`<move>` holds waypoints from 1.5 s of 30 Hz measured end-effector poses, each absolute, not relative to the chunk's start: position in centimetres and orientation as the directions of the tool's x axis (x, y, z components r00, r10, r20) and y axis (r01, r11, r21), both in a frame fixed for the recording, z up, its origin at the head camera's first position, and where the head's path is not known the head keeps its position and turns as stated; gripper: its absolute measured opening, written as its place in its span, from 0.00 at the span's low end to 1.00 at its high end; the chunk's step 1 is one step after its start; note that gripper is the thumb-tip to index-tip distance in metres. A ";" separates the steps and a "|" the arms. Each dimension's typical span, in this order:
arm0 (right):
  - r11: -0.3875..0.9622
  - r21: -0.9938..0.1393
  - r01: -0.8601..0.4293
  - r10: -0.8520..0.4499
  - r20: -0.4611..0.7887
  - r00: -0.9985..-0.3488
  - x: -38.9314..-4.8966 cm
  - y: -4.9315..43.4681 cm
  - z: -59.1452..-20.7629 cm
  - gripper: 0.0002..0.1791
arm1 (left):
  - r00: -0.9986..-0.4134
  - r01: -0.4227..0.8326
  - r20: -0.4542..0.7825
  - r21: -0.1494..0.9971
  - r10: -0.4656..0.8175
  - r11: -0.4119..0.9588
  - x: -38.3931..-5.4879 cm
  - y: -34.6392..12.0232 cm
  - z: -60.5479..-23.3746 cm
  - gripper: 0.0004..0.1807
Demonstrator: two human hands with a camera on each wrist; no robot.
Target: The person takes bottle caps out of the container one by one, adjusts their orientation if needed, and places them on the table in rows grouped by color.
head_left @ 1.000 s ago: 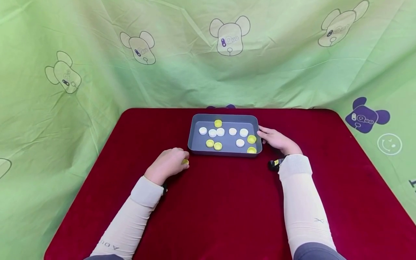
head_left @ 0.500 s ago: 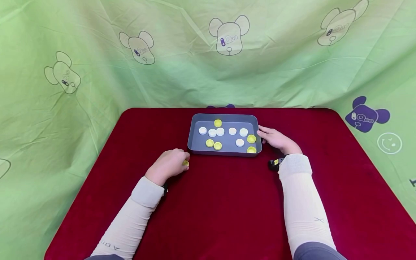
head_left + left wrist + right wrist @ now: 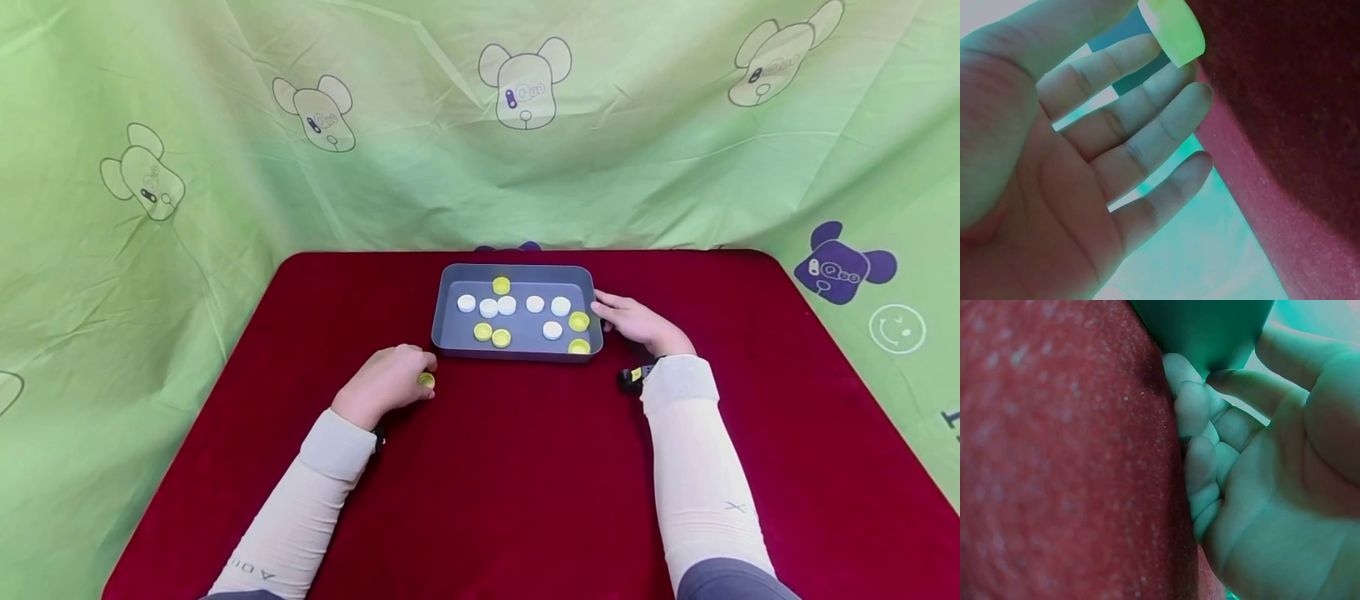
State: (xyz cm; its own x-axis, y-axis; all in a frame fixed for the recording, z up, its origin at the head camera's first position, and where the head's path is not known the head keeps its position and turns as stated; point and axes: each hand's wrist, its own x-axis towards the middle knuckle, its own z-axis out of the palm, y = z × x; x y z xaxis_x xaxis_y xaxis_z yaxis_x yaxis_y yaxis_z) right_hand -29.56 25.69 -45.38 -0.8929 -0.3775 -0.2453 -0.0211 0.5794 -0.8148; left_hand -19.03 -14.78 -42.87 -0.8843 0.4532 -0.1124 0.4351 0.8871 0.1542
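A yellow bottle cap point(image 3: 426, 380) is pinched between the thumb and index finger of my left hand point(image 3: 386, 383), just off the front left corner of a grey rectangular tray point(image 3: 517, 354). In the left wrist view the cap point(image 3: 1175, 31) shows at the fingertips, and the other fingers are loosely bent. My right hand point(image 3: 637, 323) grips the tray's right end. The right wrist view has the thumb and index finger at the tray wall point(image 3: 1204, 331), with the remaining fingers curled low by the cloth. Inside the tray lie several white caps point(image 3: 535, 304) and several yellow caps point(image 3: 501, 337), spread apart.
A dark red cloth point(image 3: 517, 475) covers the table. Green printed curtains point(image 3: 420, 167) hang behind it and at both sides. A black wrist camera point(image 3: 630, 380) sits under the right wrist, near the cloth.
The yellow cap in my left hand has shifted slightly towards me, and more of its face shows between the fingers. My right hand and the tray stay in place.
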 end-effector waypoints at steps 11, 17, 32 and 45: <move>0.589 -0.808 -0.007 -0.359 -0.254 -0.898 -29.8 25.6 -45.3 0.36 | -0.891 0.427 -0.080 0.185 0.447 0.885 -19.2 -15.3 -41.9 0.12; 0.582 -0.813 -0.009 -0.371 -0.256 -0.892 -29.8 25.7 -45.5 0.34 | -0.902 0.409 -0.064 0.192 0.427 0.892 -19.3 -16.2 -40.7 0.16; 0.583 -0.812 0.004 -0.358 -0.262 -0.896 -29.5 25.7 -45.5 0.36 | -0.884 0.460 -0.020 0.138 0.467 0.877 -20.8 -13.8 -39.2 0.13; 0.577 -0.817 -0.013 -0.367 -0.246 -0.897 -29.5 25.8 -45.8 0.35 | -0.848 0.529 0.098 0.126 0.520 0.839 -22.5 -12.2 -40.2 0.12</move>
State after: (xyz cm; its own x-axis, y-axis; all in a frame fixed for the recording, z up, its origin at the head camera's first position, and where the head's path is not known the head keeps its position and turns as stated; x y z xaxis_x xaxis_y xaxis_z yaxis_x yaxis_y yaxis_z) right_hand -29.53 25.84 -45.75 -0.8972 -0.3670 -0.2456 -0.0126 0.5772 -0.8165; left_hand -22.50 -12.16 -40.24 -0.8485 0.5202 0.0977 0.5290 0.8392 0.1261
